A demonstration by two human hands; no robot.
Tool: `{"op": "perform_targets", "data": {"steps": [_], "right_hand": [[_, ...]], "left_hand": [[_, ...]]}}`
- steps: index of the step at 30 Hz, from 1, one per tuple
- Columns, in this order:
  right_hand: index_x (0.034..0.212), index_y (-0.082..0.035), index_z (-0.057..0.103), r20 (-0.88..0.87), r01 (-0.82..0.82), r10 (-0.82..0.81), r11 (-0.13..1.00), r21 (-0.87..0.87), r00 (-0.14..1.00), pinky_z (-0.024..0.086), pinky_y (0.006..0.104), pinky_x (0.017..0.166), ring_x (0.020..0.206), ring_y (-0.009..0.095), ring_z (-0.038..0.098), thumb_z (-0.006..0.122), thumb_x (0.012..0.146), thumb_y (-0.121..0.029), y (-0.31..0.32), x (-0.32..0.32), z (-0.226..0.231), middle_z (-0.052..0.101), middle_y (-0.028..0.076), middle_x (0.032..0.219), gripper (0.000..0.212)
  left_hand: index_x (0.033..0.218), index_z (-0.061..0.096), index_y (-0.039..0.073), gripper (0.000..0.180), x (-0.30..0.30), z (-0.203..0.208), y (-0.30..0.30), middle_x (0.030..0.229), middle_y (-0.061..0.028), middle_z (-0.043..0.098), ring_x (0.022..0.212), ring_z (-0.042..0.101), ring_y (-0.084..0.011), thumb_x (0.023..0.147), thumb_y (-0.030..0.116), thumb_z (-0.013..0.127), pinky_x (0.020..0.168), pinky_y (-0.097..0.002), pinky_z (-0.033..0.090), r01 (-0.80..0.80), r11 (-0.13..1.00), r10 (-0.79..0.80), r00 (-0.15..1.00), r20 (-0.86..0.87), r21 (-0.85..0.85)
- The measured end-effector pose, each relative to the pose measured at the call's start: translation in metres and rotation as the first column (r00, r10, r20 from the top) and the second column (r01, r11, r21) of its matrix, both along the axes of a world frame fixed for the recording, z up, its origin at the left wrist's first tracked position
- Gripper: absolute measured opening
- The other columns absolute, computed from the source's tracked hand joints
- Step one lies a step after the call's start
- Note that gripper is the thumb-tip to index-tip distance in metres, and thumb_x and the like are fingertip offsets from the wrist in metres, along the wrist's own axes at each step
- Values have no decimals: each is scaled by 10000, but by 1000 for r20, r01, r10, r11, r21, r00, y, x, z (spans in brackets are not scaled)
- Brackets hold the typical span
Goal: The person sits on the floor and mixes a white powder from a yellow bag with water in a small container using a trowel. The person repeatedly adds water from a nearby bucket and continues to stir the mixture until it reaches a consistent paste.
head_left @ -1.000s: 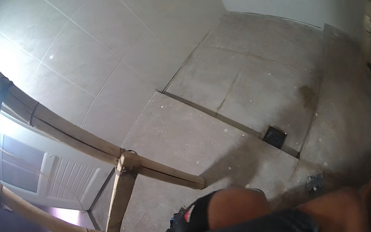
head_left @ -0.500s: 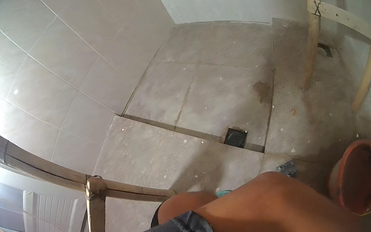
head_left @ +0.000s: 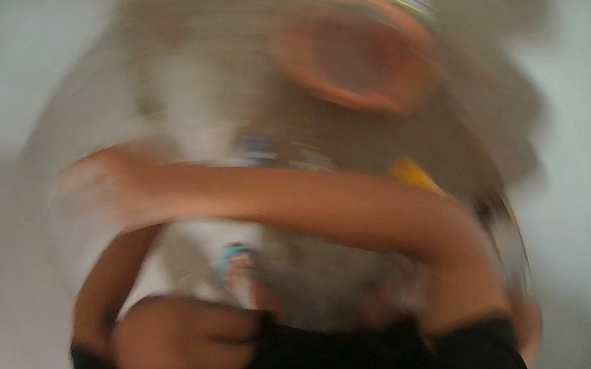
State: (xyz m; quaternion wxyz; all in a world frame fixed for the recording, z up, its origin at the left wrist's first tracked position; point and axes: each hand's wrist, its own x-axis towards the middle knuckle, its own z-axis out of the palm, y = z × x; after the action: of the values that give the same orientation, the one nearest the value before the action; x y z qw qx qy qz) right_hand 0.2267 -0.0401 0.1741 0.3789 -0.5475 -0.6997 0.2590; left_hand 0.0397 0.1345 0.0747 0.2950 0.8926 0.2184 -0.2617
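Swung from the right edge to the upper middle, the orange-red tub (head_left: 342, 96) now stands beyond my crossed bare arms.
My right hand (head_left: 110, 180) is nearer me than the tub and off to its left, too blurred to tell whether it is spread or pinching anything; I can't make out the left hand, its forearm (head_left: 118, 272) passing behind the right one. I judge this a shift of posture; the next move calls for steadying both hands. Round, wide-mouthed and darker inside, the tub has a yellow object (head_left: 417, 175) on its near right.
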Motion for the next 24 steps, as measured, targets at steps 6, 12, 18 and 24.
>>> {"op": "perform_targets", "data": {"steps": [6,12,18,24], "right_hand": [[1098,-11,620,56,114,-109,989,-91,992,497,366,859,943,245,631,628,874,-154,-32,-11,-23,658,170,995,265],[1109,-19,618,188,66,-29,979,-191,982,485,380,875,963,247,619,629,872,-156,5,10,-63,650,173,1010,274],[1121,-27,617,325,-6,92,967,-257,941,473,394,891,983,249,606,629,871,-159,37,32,-69,643,176,1025,283],[1132,-35,615,526,227,48,867,-444,849,462,408,906,1003,251,594,630,869,-161,-11,85,-60,636,179,1039,292]], "left_hand": [[1241,529,28,517,-70,2,3,1101,-147,652,953,657,-290,780,147,732,851,-401,526,54,998,-39,937,-348,32],[1231,559,42,489,-72,10,-2,1090,-191,658,977,656,-304,785,150,726,866,-419,522,-3,982,38,983,-177,191],[1231,570,59,463,1,41,-69,1108,-203,645,1019,632,-304,808,195,701,883,-439,505,67,997,-69,997,41,42],[1253,559,51,478,27,25,-28,1153,-186,630,1075,604,-294,831,240,681,916,-442,487,28,999,-33,994,105,45]]}}
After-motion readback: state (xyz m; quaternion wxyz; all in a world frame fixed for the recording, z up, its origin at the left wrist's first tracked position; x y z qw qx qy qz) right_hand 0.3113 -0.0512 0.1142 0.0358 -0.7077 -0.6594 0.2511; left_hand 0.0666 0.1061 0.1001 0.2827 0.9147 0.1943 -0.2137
